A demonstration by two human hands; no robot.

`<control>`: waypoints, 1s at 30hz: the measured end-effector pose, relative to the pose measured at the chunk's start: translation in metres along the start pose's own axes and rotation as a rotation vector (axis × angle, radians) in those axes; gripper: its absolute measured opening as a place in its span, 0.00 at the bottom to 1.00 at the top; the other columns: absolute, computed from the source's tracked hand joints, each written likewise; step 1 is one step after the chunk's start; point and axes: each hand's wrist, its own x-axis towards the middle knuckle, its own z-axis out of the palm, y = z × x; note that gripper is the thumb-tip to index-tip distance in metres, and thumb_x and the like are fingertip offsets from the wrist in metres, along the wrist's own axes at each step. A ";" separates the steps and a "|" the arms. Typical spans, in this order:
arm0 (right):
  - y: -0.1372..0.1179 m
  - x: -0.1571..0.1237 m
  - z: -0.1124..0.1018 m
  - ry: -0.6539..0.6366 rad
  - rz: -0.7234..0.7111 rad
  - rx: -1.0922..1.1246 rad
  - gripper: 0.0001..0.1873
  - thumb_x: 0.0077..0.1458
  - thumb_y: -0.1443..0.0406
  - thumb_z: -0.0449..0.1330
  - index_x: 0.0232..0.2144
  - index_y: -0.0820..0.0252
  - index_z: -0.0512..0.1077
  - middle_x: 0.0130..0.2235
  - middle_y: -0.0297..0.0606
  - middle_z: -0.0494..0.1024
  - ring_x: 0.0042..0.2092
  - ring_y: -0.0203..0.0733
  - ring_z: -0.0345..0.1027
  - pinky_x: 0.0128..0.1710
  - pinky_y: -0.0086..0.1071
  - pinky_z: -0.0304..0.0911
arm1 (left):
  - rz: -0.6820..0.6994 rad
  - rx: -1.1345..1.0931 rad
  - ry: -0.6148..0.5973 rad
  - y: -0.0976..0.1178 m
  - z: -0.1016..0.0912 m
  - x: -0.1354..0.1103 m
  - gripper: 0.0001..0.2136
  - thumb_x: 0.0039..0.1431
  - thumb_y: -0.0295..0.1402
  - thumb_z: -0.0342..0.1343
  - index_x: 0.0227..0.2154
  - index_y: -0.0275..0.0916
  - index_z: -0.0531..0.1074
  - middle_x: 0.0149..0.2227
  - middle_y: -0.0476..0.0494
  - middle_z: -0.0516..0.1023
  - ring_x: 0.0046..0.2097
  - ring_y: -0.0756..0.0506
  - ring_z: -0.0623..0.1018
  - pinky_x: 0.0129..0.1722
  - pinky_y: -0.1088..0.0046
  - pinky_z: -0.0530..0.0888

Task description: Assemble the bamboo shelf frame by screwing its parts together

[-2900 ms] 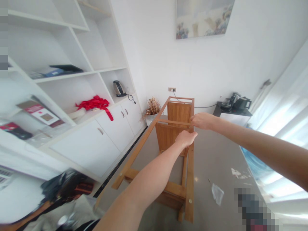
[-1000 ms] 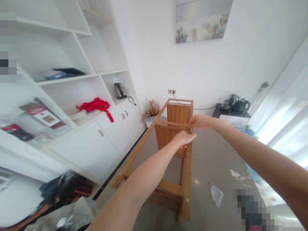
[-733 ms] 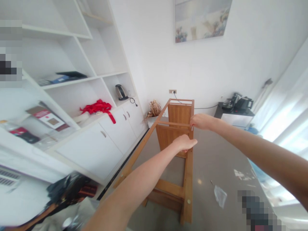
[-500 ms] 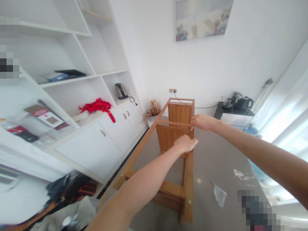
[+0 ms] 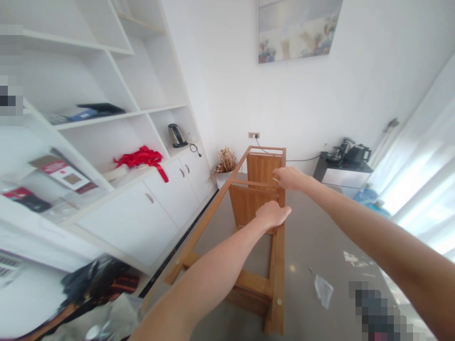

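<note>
A wooden furniture frame [image 5: 279, 265] with slatted panels lies along the floor in front of me. My left hand [image 5: 273, 214] is closed around its right-hand rail, thumb pointing right. Farther along the same rail, my right hand [image 5: 290, 178] is closed in a pinch. A thin, pale, shiny rod [image 5: 276, 180] sticks out to the left of its fingertips; its kind is too small to make out. Below my left hand, a slatted wooden panel [image 5: 245, 201] is set between the two long rails.
A clear plastic bag [image 5: 323, 291] and a small thin piece [image 5: 310, 270] lie on the floor at right. White cabinets [image 5: 130, 222] line the left side. A potted dried plant [image 5: 226, 161] stands beyond the frame; a black-topped cabinet [image 5: 344, 174] holds kettles at back right.
My right hand has shifted slightly left and up, and the thin rod now points left over the rail instead of downward. My left hand stays on the rail.
</note>
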 end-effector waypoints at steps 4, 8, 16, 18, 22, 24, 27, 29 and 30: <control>0.013 0.016 0.011 -0.158 0.318 0.388 0.12 0.45 0.71 0.57 0.36 0.67 0.73 0.28 0.45 0.79 0.27 0.41 0.72 0.26 0.29 0.66 | -0.008 0.001 0.000 0.000 -0.001 0.000 0.24 0.51 0.48 0.43 0.35 0.34 0.75 0.38 0.33 0.78 0.43 0.36 0.76 0.34 0.68 0.70; 0.028 0.007 0.024 -0.130 0.390 0.567 0.11 0.51 0.67 0.53 0.32 0.67 0.74 0.33 0.43 0.80 0.27 0.36 0.72 0.26 0.24 0.66 | -0.006 -0.006 -0.003 0.000 0.000 0.000 0.24 0.50 0.48 0.43 0.36 0.34 0.75 0.39 0.34 0.78 0.42 0.36 0.76 0.33 0.67 0.70; 0.032 -0.021 -0.001 0.029 -0.025 -0.052 0.13 0.51 0.63 0.54 0.36 0.52 0.77 0.42 0.39 0.78 0.42 0.46 0.71 0.36 0.32 0.63 | 0.003 -0.020 -0.008 0.000 0.001 0.001 0.24 0.51 0.47 0.44 0.35 0.33 0.75 0.36 0.34 0.78 0.40 0.38 0.77 0.32 0.69 0.69; 0.029 -0.022 -0.004 0.011 -0.188 -0.138 0.14 0.51 0.66 0.53 0.36 0.53 0.78 0.44 0.39 0.77 0.44 0.45 0.70 0.38 0.31 0.62 | 0.004 -0.019 -0.016 0.001 0.001 0.001 0.23 0.52 0.47 0.44 0.34 0.33 0.75 0.34 0.35 0.78 0.39 0.38 0.77 0.32 0.69 0.69; 0.020 -0.018 -0.004 -0.053 -0.207 -0.286 0.13 0.52 0.66 0.53 0.34 0.61 0.77 0.38 0.46 0.78 0.41 0.47 0.71 0.35 0.32 0.62 | 0.010 -0.017 -0.025 0.001 0.002 0.001 0.22 0.52 0.47 0.44 0.32 0.34 0.75 0.33 0.36 0.78 0.37 0.39 0.77 0.32 0.69 0.69; 0.013 -0.015 -0.003 -0.064 -0.144 -0.313 0.13 0.51 0.66 0.53 0.34 0.65 0.77 0.36 0.51 0.78 0.39 0.49 0.72 0.34 0.33 0.62 | 0.016 -0.023 -0.034 0.001 0.002 0.002 0.21 0.52 0.47 0.44 0.30 0.34 0.75 0.33 0.36 0.79 0.37 0.40 0.77 0.32 0.70 0.69; 0.003 -0.010 0.000 -0.107 0.038 -0.249 0.14 0.49 0.67 0.55 0.36 0.68 0.76 0.35 0.53 0.78 0.38 0.50 0.72 0.33 0.33 0.63 | 0.024 -0.029 -0.035 0.001 0.004 0.003 0.22 0.52 0.46 0.44 0.30 0.34 0.75 0.33 0.36 0.78 0.37 0.40 0.77 0.31 0.70 0.69; 0.000 -0.008 0.004 -0.189 0.174 -0.138 0.14 0.50 0.67 0.54 0.34 0.69 0.76 0.31 0.52 0.78 0.34 0.48 0.73 0.31 0.33 0.64 | 0.023 -0.029 -0.031 0.002 0.005 0.004 0.21 0.52 0.46 0.44 0.31 0.34 0.75 0.33 0.36 0.78 0.37 0.39 0.77 0.31 0.70 0.69; 0.000 -0.008 0.007 -0.229 0.214 -0.084 0.14 0.51 0.66 0.54 0.33 0.69 0.76 0.30 0.51 0.78 0.32 0.46 0.73 0.30 0.32 0.64 | 0.024 -0.029 -0.030 0.002 0.005 0.004 0.21 0.52 0.46 0.44 0.30 0.34 0.75 0.32 0.36 0.78 0.36 0.39 0.77 0.31 0.69 0.69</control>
